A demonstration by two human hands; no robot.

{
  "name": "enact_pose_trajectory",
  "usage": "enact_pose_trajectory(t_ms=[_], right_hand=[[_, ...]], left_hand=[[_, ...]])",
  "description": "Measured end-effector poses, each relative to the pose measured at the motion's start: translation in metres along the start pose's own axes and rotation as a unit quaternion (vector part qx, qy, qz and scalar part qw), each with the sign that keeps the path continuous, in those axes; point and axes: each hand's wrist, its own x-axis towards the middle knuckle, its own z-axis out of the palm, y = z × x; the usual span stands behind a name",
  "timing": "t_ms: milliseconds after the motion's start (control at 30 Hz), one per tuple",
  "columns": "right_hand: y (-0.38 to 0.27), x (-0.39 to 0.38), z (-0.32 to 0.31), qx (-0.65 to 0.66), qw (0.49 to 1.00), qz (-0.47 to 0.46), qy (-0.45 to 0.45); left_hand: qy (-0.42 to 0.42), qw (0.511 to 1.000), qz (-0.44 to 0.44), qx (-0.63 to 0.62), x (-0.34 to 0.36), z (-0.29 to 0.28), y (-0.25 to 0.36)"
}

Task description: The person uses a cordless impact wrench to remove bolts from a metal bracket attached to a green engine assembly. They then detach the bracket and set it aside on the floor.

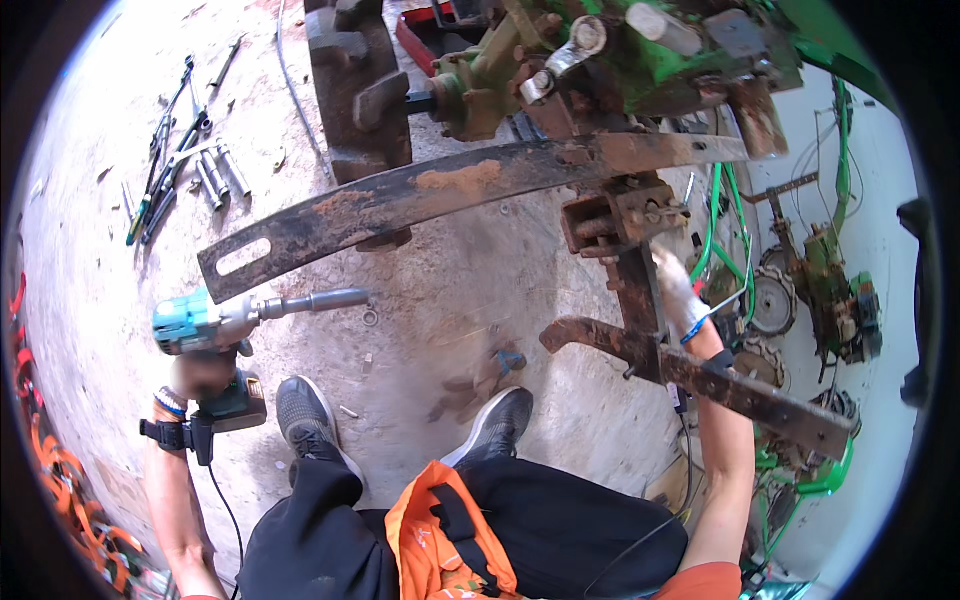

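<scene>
My left hand [198, 374] is wrapped round the grip of a teal cordless impact wrench [185, 322], fitted with a long socket [338, 298] that points right. On the right, my right hand [678, 290] reaches up beside a rusty steel bracket [638, 285]; its fingers are blurred and partly hidden, so their hold does not show. A rusty hooked bar [745, 400] runs from the bracket's lower end across my right forearm. Above both hands, a long curved steel bar [450, 190], slotted at its left end, spans the front of a green machine [640, 85].
Several wrenches and sockets [185, 150] lie on the concrete floor at the upper left. A lugged black wheel [355, 95] stands beside the machine. Orange parts [75, 500] are heaped at the left edge. Another green machine [830, 270] stands at the right by the white wall.
</scene>
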Motion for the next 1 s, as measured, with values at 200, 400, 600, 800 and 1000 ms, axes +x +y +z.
enact_pose_trajectory(t_ms=[200, 400, 600, 800, 1000], right_hand=[[0.005, -0.085, 0.124, 0.113, 0.937, 0.289, -0.161], [-0.030, -0.105, 0.213, -0.195, 0.944, 0.200, -0.174], [-0.118, -0.072, 0.268, -0.219, 0.968, -0.041, -0.112], [-0.155, 0.070, 0.271, -0.040, 0.969, -0.090, 0.227], [-0.230, 0.152, 0.210, 0.693, 0.713, -0.106, 0.012]], left_hand=[[-0.006, 0.964, -0.093, -0.249, 0.040, 0.004, -0.010], [0.076, 0.986, 0.017, -0.150, 0.074, -0.002, -0.024], [0.062, 0.912, -0.077, 0.399, 0.059, -0.033, 0.059], [0.229, 0.785, 0.463, 0.343, 0.043, -0.010, 0.229], [0.210, 0.642, 0.620, 0.399, 0.093, 0.054, 0.351]])
